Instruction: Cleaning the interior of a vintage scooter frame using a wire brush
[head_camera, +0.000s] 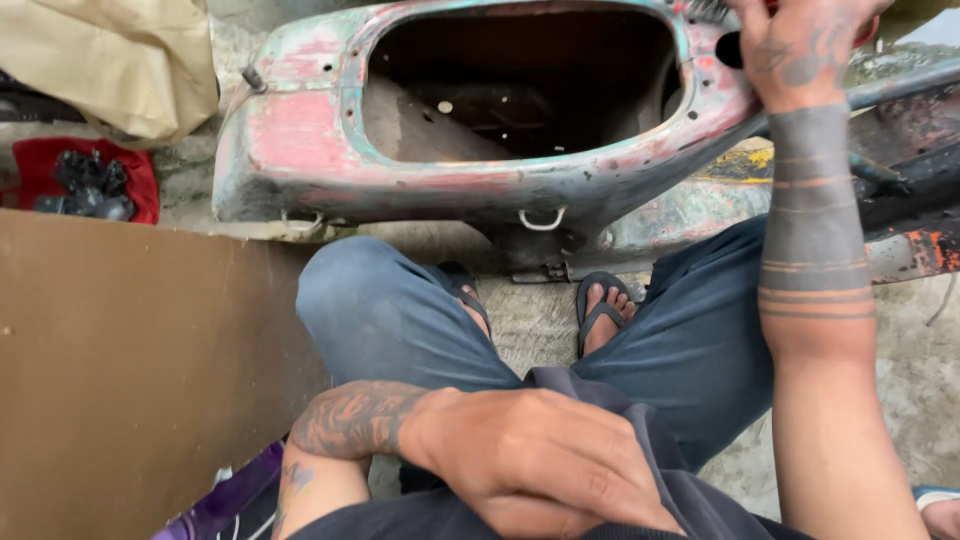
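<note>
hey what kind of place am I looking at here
Probably an informal repair spot for scooters or motorbikes, worked at floor level. A stripped, worn scooter body shell sits on rough concrete ground, and dark metal parts lie on a red cloth.

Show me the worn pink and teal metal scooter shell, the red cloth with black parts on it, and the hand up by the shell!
Worn pink and teal metal scooter shell (300, 135): head view, faded pink left flank.
Red cloth with black parts (135, 180): head view, bare right edge.
Right hand (805, 45): head view, back of hand.
</note>
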